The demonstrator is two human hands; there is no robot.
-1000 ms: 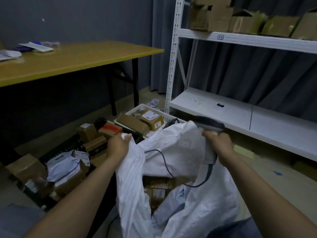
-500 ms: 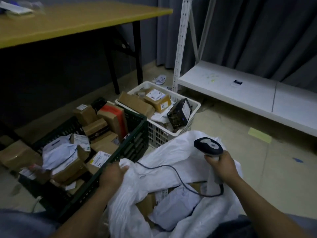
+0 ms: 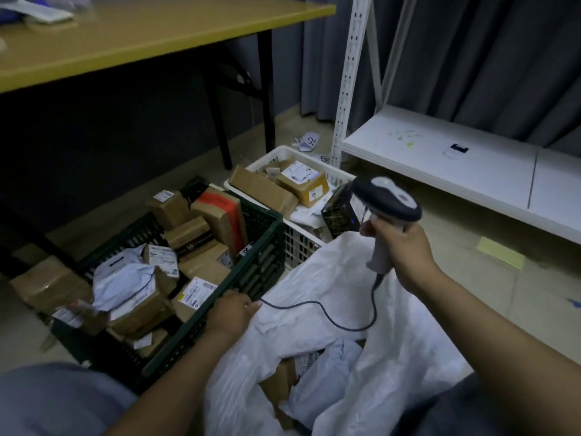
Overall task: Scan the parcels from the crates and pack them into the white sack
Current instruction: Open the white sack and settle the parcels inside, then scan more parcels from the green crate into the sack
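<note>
1. Right hand (image 3: 405, 247) is wrapped round the grip of the scanner (image 3: 386, 199), above the far edge of the sack (image 3: 345, 278). The scanner's head points away from the sack, and its cable (image 3: 330, 313) loops down across the fabric.
2. Left hand (image 3: 232, 313) sits at the sack's left edge and touches the fabric. I cannot tell whether its fingers pinch it. It carries no parcel.
3. Done so far: the sack lies open, and inside it a brown box (image 3: 279, 382) and a grey mailer (image 3: 323, 372) show. Some packing appears finished, though how many lie deeper is hidden.
4. Left to do: the green crate (image 3: 264, 247), touching the sack's left side, is heaped with parcels (image 3: 204, 265) up to its rim. The white crate (image 3: 283, 149), just beyond the sack, holds several more, including a black box (image 3: 339, 212).
5. Judgement: most of the work seems to lie ahead, since both crates look far fuller than the sack. No parcel is under the scanner now, so the next one has yet to be picked, scanned and dropped in.
</note>
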